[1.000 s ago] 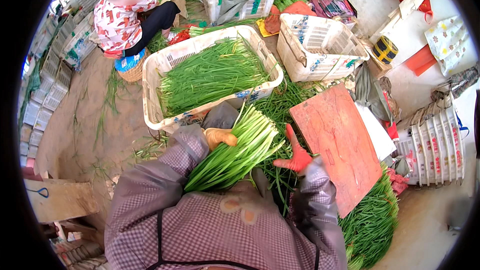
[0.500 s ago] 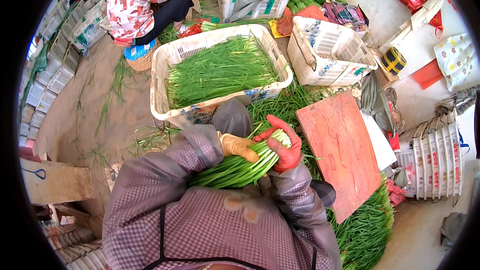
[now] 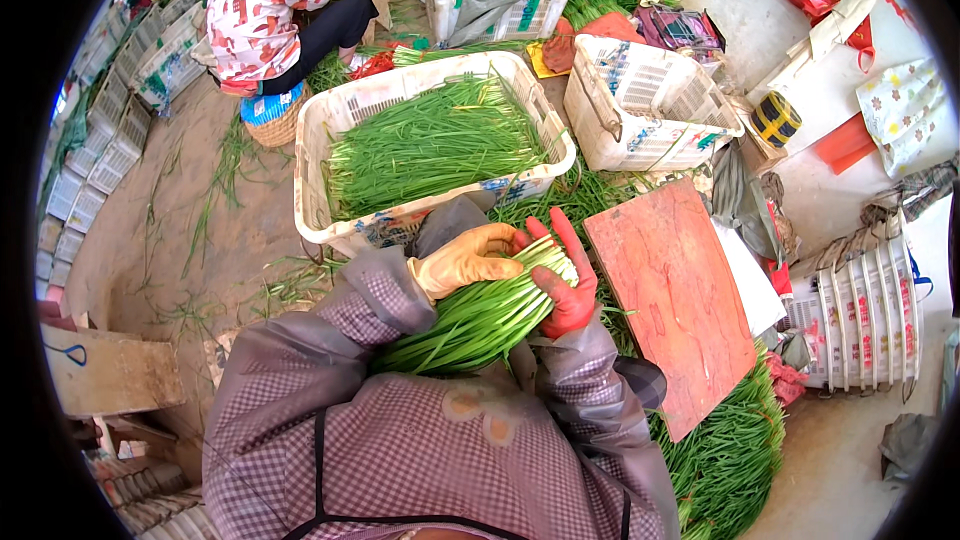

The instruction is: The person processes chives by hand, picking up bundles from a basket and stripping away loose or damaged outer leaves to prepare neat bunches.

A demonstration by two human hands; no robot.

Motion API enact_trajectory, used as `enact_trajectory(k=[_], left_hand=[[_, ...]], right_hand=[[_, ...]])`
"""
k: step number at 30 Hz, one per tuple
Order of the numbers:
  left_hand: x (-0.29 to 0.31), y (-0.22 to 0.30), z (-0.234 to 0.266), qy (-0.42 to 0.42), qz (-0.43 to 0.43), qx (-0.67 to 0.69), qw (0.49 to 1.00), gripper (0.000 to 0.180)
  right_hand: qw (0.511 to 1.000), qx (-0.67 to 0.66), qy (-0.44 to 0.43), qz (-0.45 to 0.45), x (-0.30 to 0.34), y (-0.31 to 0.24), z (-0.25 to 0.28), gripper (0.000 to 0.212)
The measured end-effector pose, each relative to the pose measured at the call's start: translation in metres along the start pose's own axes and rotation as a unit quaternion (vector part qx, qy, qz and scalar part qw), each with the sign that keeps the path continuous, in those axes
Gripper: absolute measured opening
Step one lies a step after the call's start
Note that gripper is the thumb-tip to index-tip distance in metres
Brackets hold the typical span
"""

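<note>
A bunch of green chives (image 3: 465,315) lies across my lap, its pale cut ends pointing up and to the right. My left hand (image 3: 468,258), in a tan glove, curls over the top of the bunch. In a red glove, my right hand (image 3: 567,285) cups the pale ends, with its thumb across them and some fingers stretched upward behind. Just beyond my hands stands a white plastic crate (image 3: 310,165) with chives (image 3: 435,145) laid flat in it.
A reddish board (image 3: 672,305) lies to my right, over a large heap of chives (image 3: 725,470). Another white crate (image 3: 590,135) stands beyond the board. At the far left a person (image 3: 262,25) sits on a basket (image 3: 275,125). Stacked crates (image 3: 865,315) are at the right.
My left hand has shifted up and left along the bunch, its fingers lifted more. My right hand has straightened its fingers and moved slightly left. The bunch looks more spread.
</note>
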State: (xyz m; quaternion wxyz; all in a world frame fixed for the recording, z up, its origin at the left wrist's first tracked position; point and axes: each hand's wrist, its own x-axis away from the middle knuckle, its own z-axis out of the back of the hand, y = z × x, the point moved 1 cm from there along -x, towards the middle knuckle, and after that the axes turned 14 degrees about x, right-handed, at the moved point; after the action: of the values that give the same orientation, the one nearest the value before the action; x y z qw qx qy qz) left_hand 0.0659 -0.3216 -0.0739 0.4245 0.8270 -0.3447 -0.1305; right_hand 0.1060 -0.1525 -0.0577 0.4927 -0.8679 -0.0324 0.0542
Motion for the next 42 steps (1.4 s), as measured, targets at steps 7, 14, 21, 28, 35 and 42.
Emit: enact_trajectory(k=[7,14,21,28,35,42], left_hand=[[0.004,-0.003,-0.001,0.066,-0.003,0.031,0.997,0.053],[0.002,-0.014,0.009,0.107,-0.035,0.027,0.993,0.025],[0.005,-0.012,0.014,0.145,-0.125,0.061,0.980,0.022],[0.005,-0.016,0.007,0.065,-0.026,0.044,0.997,0.019],[0.005,-0.008,-0.005,0.000,-0.045,-0.022,0.999,0.027],[0.012,0.039,-0.017,-0.103,-0.016,-0.135,0.985,0.038]], right_hand=[[1.000,0.025,0.007,0.005,-0.002,0.003,0.002,0.075],[0.999,0.035,0.033,0.005,-0.002,0.008,0.002,0.073],[0.998,0.030,0.053,-0.005,-0.002,0.016,0.011,0.055],[0.997,0.052,0.049,-0.005,-0.005,0.023,0.018,0.036],[0.987,0.134,0.083,-0.022,-0.005,0.010,0.019,0.024],[0.910,0.275,0.148,0.272,-0.035,-0.150,0.063,0.040]])
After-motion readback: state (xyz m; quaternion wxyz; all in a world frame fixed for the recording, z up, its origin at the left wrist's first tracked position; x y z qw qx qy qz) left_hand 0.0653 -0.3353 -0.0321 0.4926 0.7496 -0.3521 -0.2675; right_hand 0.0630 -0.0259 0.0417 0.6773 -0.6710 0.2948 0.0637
